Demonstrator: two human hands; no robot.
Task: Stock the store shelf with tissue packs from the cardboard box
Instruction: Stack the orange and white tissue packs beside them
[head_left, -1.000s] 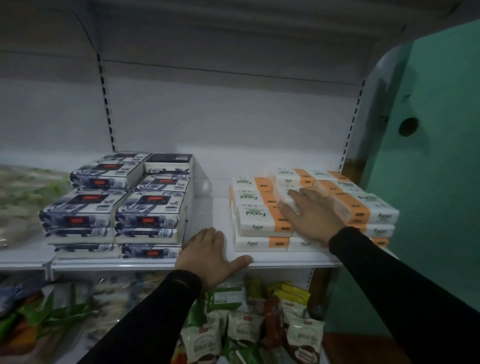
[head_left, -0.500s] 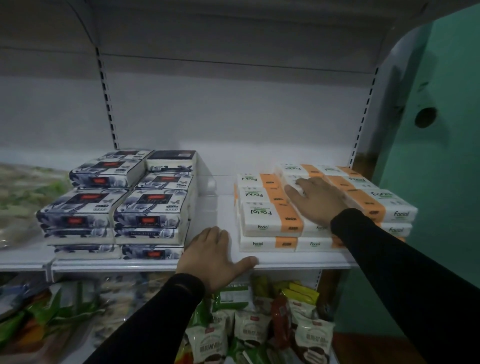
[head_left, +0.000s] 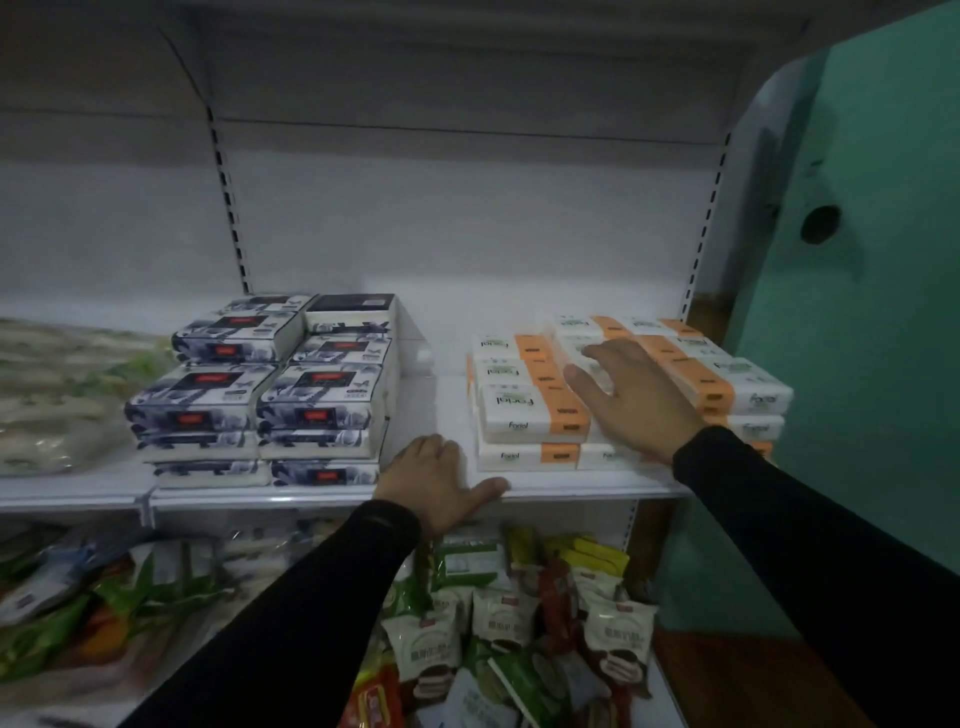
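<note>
Head view looks at a white store shelf holding 2 groups of tissue packs. On the right, the orange-and-white tissue packs sit stacked in rows, the front stack 2 layers high. The right hand lies flat on top of these packs, fingers straight and slightly spread, pressing rather than gripping. The left hand rests on the near edge of the shelf, in the bare gap between the 2 groups, fingers relaxed on the surface and thumb stretched right along the lip; it holds nothing. To the left stand the dark blue-and-white tissue packs, piled several layers high. Farther left lies blurred bagged goods. Below the shelf, snack packets fill a lower level. A green wall stands on the right.
</note>
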